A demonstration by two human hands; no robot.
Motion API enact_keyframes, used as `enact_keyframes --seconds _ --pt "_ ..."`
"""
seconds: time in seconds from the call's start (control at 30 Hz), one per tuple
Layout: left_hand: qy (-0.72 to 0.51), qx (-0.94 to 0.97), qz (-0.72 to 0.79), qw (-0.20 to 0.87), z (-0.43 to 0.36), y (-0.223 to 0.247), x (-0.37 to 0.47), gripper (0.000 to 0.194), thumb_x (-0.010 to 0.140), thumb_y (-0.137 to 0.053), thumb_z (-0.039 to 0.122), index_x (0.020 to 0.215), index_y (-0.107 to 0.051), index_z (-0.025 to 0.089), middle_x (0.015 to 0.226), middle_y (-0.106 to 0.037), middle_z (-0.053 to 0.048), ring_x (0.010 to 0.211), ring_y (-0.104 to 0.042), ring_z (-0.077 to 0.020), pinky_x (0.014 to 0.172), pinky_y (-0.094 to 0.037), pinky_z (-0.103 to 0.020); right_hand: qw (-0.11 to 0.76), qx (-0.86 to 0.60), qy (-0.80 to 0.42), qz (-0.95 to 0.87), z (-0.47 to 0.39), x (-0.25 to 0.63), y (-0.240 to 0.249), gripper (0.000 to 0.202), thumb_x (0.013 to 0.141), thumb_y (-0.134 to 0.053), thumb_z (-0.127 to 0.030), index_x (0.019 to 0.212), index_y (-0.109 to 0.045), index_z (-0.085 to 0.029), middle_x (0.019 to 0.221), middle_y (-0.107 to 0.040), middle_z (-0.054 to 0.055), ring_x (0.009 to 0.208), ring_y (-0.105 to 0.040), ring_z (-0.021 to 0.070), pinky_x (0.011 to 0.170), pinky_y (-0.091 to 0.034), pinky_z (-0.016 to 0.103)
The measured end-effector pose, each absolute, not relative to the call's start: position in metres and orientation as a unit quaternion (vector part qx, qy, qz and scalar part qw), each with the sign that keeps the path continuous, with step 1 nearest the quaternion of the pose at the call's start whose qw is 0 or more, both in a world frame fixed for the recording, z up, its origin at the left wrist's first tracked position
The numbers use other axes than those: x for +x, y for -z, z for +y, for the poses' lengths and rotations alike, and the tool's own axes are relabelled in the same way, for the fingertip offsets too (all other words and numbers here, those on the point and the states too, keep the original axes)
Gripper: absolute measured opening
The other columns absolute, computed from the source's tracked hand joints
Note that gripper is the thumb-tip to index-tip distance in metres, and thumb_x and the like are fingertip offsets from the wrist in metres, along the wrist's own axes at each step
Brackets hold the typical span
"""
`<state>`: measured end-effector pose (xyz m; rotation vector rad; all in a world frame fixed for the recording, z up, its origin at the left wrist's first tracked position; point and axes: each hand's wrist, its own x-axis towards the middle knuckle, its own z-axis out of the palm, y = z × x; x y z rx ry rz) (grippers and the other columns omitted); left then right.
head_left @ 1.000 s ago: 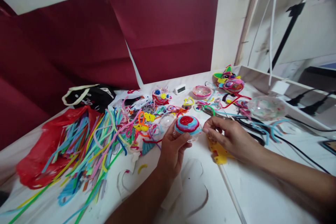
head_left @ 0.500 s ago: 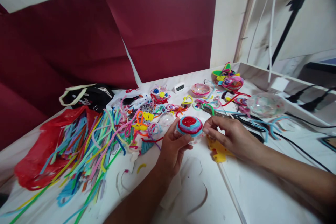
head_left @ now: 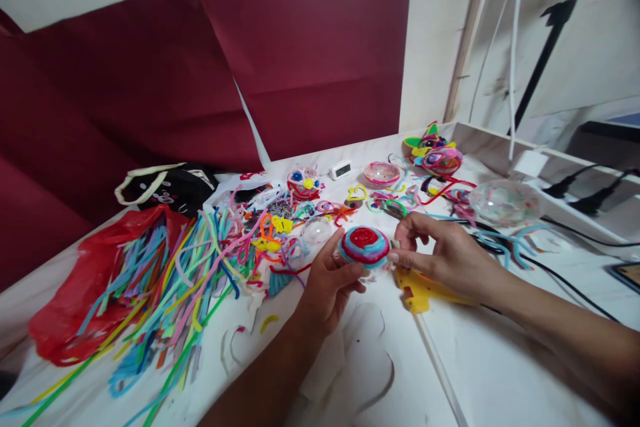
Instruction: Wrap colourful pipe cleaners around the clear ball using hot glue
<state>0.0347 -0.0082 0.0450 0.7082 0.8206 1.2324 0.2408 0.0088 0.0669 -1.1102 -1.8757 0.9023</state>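
Observation:
My left hand (head_left: 327,280) is closed around the left side of a small clear plastic dome (head_left: 364,247). Rings of red and light blue pipe cleaner coil over its top, with a red centre. At the dome's right rim, the thumb and fingertips of my right hand (head_left: 433,247) are pinched close together; what lies between them is too small to make out. Under the right hand lies a yellow hot glue gun (head_left: 417,292), partly covered by it, with a long whitish glue stick (head_left: 440,363) reaching toward me.
Many loose pipe cleaners (head_left: 185,287) spill from a red plastic bag (head_left: 75,300) on the left. Behind stand a decorated ball (head_left: 303,181), a small digital clock (head_left: 341,169) and a pink-edged clear bowl (head_left: 381,173). Another clear dome (head_left: 506,201) and black plugs (head_left: 593,197) are on the right.
The dome has tipped and shifted slightly right and down in my left hand. My right hand's fingers have moved a little at the rim, and its wrist has shifted right.

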Motion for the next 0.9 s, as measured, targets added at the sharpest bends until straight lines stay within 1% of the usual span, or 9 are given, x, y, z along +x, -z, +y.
enact_keyframes --seconds 0.07,0.13,0.23,0.4,0.53,0.63,0.77,0.83,0.9 --pt "-0.545 0.32 0.361 0.686 -0.008 -0.045 0.034 0.111 0.051 -0.091 0.014 0.148 -0.038 0.009 0.077 -0.071 0.0 0.054 -0.063 -0.0101 0.039 -0.05 -0.015 0.4 -0.417 -0.329 -0.747 0.015 0.244 -0.065 0.024 0.083 -0.073 -0.042 0.088 -0.057 -0.024 0.084 -0.062 -0.001 0.076 -0.063 0.0177 0.067 -0.053 0.031" --pt "-0.538 0.329 0.355 0.69 -0.008 -0.045 0.033 0.11 0.052 -0.091 0.015 0.148 -0.039 0.011 0.077 -0.071 0.0 0.052 -0.062 -0.0094 0.039 -0.049 -0.014 0.413 -0.383 -0.316 -0.764 0.022 0.247 -0.062 0.034 0.079 -0.078 -0.041 0.101 -0.058 -0.024 0.1 -0.064 0.003 0.095 -0.063 0.0213 0.081 -0.053 0.035" --pt "-0.525 0.337 0.344 0.701 -0.009 -0.044 0.03 0.108 0.052 -0.091 0.016 0.147 -0.041 0.009 0.073 -0.071 0.0 0.05 -0.06 -0.0085 0.039 -0.048 -0.013 0.416 -0.325 -0.401 -0.749 0.03 0.248 -0.058 0.052 0.076 -0.082 -0.038 0.117 -0.053 -0.024 0.116 -0.063 0.007 0.112 -0.061 0.0245 0.088 -0.053 0.038" --pt "-0.49 0.337 0.326 0.735 -0.009 -0.04 0.026 0.104 0.051 -0.093 0.02 0.143 -0.046 0.01 0.07 -0.07 0.0 0.046 -0.059 -0.008 0.037 -0.045 -0.013 0.368 -0.283 -0.561 -0.685 0.028 0.245 -0.058 0.068 0.071 -0.086 -0.033 0.125 -0.047 -0.024 0.129 -0.059 0.011 0.108 -0.065 0.0227 0.081 -0.058 0.035" --pt "-0.482 0.342 0.307 0.746 -0.009 -0.036 0.023 0.1 0.052 -0.093 0.02 0.142 -0.049 0.015 0.08 -0.074 -0.002 0.044 -0.058 -0.0067 0.035 -0.043 -0.012 0.351 -0.255 -0.609 -0.665 0.023 0.243 -0.062 0.069 0.069 -0.086 -0.03 0.124 -0.045 -0.024 0.12 -0.064 0.009 0.097 -0.068 0.0185 0.077 -0.058 0.031" --pt "-0.473 0.348 0.298 0.752 -0.009 -0.034 0.022 0.1 0.051 -0.093 0.02 0.141 -0.05 0.016 0.088 -0.074 -0.004 0.049 -0.062 -0.0078 0.038 -0.045 -0.013 0.353 -0.268 -0.607 -0.66 0.019 0.243 -0.064 0.071 0.068 -0.087 -0.03 0.123 -0.044 -0.024 0.118 -0.066 0.009 0.094 -0.069 0.019 0.073 -0.059 0.031" --pt "-0.486 0.347 0.296 0.746 -0.008 -0.034 0.024 0.1 0.053 -0.095 0.024 0.142 -0.05 0.019 0.093 -0.072 -0.003 0.055 -0.064 -0.0076 0.045 -0.049 -0.014 0.383 -0.285 -0.564 -0.674 0.016 0.245 -0.062 0.072 0.069 -0.086 -0.03 0.125 -0.041 -0.024 0.116 -0.068 0.01 0.095 -0.071 0.0207 0.079 -0.06 0.035" --pt "-0.504 0.34 0.309 0.731 -0.007 -0.035 0.027 0.092 0.056 -0.095 0.024 0.138 -0.053 0.021 0.093 -0.071 -0.002 0.059 -0.065 -0.0076 0.048 -0.051 -0.014 0.403 -0.299 -0.54 -0.676 0.017 0.246 -0.059 0.07 0.07 -0.085 -0.031 0.124 -0.041 -0.025 0.114 -0.07 0.009 0.095 -0.071 0.0211 0.081 -0.059 0.035" --pt "-0.526 0.329 0.334 0.709 -0.006 -0.035 0.031 0.078 0.056 -0.095 0.024 0.125 -0.06 0.02 0.094 -0.071 -0.002 0.063 -0.066 -0.0078 0.052 -0.053 -0.014 0.421 -0.322 -0.512 -0.676 0.019 0.246 -0.055 0.07 0.071 -0.085 -0.032 0.125 -0.041 -0.026 0.113 -0.072 0.008 0.096 -0.072 0.0216 0.083 -0.059 0.036"
